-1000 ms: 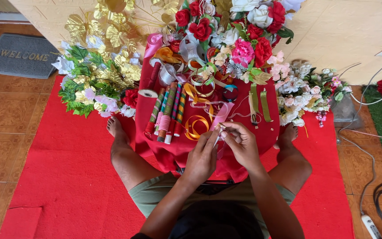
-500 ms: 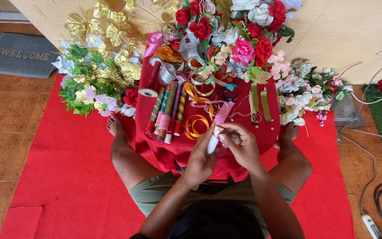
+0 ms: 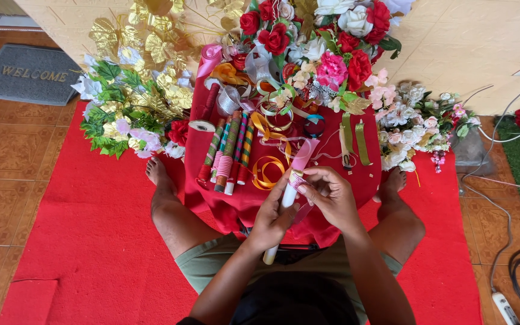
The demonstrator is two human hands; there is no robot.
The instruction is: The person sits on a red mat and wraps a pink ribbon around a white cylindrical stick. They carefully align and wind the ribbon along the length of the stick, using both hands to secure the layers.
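head view, person seated on a red mat (image 3: 91,241), legs spread around a low table draped in red cloth (image 3: 356,180), centre of frame. left hand (image 3: 275,213) is wrapped tight around a white roll (image 3: 285,201) just below centre, roll tilted, its lower end poking out under the wrist toward the lap, upper end carrying a pink ribbon (image 3: 303,157) that runs up and right over the table. right hand (image 3: 329,191) sits just right of the roll's top, thumb and fingertips pinched closed on the pink ribbon end where it meets the roll; both hands touching each other there. on the cloth left of the hands: a row of striped ribbon rolls (image 3: 229,153) lying side by side, and a loose coil of orange ribbon (image 3: 269,168) just beside them. green ribbon strips (image 3: 361,141) lie right of centre on the cloth. upper centre: bunch of red, pink and white artificial flowers (image 3: 326,42). upper left: gold leaves (image 3: 145,42) over green foliage. grey doormat (image 3: 22,72) far upper left. white cables and a power strip (image 3: 507,307) along the right edge.
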